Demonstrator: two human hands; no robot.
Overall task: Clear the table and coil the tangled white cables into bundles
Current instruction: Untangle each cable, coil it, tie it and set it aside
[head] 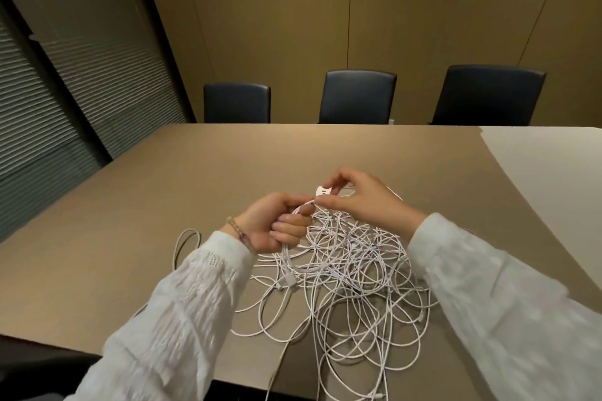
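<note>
Left hand (277,225): grip clenched round a coiled loop (294,257) of white cable, held just above the bench (130,221). Right hand (355,197): fingers pinch a small white tie (322,190) at the loop's top. Tangled white cables (351,286) lie heaped on the bench beneath both hands, some strands trailing over its near edge.

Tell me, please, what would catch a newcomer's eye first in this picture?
First, the big tangle of white cables sprawled over the near edge of the brown table, some strands hanging off it. Just above it, the left hand grips a gathered coil while the right hand pinches a small white tie at the coil's top. Three dark chairs line the far side.
</note>
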